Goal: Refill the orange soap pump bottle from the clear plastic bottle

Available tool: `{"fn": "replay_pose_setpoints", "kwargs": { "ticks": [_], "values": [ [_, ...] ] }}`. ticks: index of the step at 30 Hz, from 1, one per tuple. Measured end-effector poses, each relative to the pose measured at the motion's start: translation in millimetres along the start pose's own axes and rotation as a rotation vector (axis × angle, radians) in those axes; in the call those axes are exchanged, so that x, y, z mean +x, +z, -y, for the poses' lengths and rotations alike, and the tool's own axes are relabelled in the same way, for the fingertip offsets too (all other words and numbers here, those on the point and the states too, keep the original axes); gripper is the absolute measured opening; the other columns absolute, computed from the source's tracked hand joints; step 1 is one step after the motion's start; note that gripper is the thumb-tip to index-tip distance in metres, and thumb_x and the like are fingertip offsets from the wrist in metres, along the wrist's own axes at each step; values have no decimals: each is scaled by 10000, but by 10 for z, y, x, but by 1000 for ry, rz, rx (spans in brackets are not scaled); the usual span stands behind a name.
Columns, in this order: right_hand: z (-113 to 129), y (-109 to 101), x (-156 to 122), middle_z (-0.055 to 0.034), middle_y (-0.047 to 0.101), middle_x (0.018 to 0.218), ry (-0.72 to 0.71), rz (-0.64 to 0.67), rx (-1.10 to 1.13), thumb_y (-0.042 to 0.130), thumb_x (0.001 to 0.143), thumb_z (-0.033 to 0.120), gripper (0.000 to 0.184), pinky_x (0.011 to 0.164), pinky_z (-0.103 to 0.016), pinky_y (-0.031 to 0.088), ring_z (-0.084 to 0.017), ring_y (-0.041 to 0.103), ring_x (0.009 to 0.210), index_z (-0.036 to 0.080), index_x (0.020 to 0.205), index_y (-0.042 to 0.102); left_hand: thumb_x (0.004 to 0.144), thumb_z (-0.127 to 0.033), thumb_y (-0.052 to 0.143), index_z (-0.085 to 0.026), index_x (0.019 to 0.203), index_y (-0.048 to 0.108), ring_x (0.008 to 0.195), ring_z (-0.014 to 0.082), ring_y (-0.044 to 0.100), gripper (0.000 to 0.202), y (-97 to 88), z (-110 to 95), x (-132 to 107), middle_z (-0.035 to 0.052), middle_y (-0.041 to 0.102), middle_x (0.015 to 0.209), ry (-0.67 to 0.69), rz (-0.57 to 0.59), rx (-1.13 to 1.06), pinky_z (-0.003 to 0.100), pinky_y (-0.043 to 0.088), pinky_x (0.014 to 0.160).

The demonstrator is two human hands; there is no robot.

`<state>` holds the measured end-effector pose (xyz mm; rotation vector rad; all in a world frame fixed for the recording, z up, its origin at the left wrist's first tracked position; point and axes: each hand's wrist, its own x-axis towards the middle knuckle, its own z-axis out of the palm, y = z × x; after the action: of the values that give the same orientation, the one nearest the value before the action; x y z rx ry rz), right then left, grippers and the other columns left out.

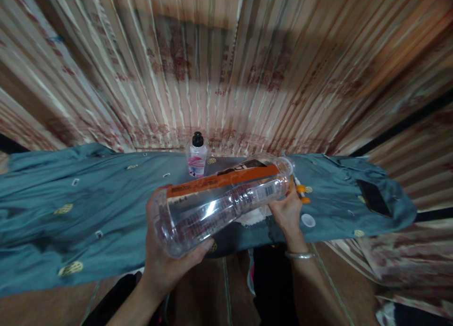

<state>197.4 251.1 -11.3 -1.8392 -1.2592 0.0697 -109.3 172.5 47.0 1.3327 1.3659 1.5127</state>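
Head view: left hand (pixel 166 264) cups the clear bottle's (pixel 219 201) base, right hand (pixel 288 210) grips the neck end and an orange-tipped tool (pixel 300 190), holding it sideways above the teal-covered desk (pixel 71 213). Small bottle (pixel 197 156) stands far; white cap (pixel 307 220) right.

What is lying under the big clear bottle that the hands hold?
Under the big clear bottle lies the blue cloth, with something white near the right hand. The bottle covers most of it.
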Motion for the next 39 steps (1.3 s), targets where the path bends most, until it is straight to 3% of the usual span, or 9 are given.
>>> {"fn": "replay_pose_setpoints", "kwargs": {
  "ticks": [5,9,13,18,22,27,36,39],
  "values": [
    [-19,6,2,-213,880,1092,0,-6,0,692,709,577,643,867,-524,688,-418,840,978,184,1217,694,608,-460,1072,-258,1524,594,1472,460,704,1053,11,-38,-19,161,692,1569,-14,-4,22,620,655,1196],
    [-21,8,-5,-204,883,1092,-6,2,29,706,728,563,614,855,-513,695,-416,844,1003,195,1219,699,615,-499,1063,-257,1461,651,1527,466,657,971,43,-77,-24,145,691,1569,-48,-72,14,622,624,1237],
    [-2,2,-5,-214,877,1086,9,-3,13,705,721,567,660,858,-526,694,-429,840,1013,179,1254,690,598,-454,1073,-260,1443,663,1503,472,675,958,56,-82,-15,137,731,1482,-19,-21,12,619,666,1181],
    [35,-11,-2,-233,867,1080,31,4,17,670,700,545,673,883,-551,689,-440,837,1009,159,1250,691,625,-454,1066,-283,1480,619,1476,468,698,980,82,-79,-36,135,692,1565,-23,-75,-59,586,718,1100],
    [29,-9,1,-194,869,1041,13,0,24,668,693,542,654,869,-529,685,-410,830,968,177,1236,690,628,-397,1073,-280,1529,548,1363,444,780,1049,50,-83,-14,142,742,1471,-30,30,-47,568,750,1039],
    [33,-20,4,-156,867,1004,28,8,23,726,694,545,576,809,-473,667,-382,818,899,223,1169,674,592,-379,1075,-273,1485,582,1316,456,806,1025,22,-107,15,138,778,1407,-20,8,-28,586,755,1027],
    [33,-35,5,-138,865,973,18,2,30,723,676,543,578,807,-464,658,-368,813,874,223,1156,687,589,-420,1072,-270,1479,612,1404,444,752,1013,100,-183,-45,137,730,1490,-68,-88,-59,567,736,1071],
    [41,-27,2,-158,868,994,24,-4,39,704,671,548,624,819,-486,666,-385,823,898,193,1185,695,570,-391,1080,-264,1500,583,1301,440,807,1062,81,-177,-28,138,772,1413,-75,-27,-79,562,767,994]
  ]
}}
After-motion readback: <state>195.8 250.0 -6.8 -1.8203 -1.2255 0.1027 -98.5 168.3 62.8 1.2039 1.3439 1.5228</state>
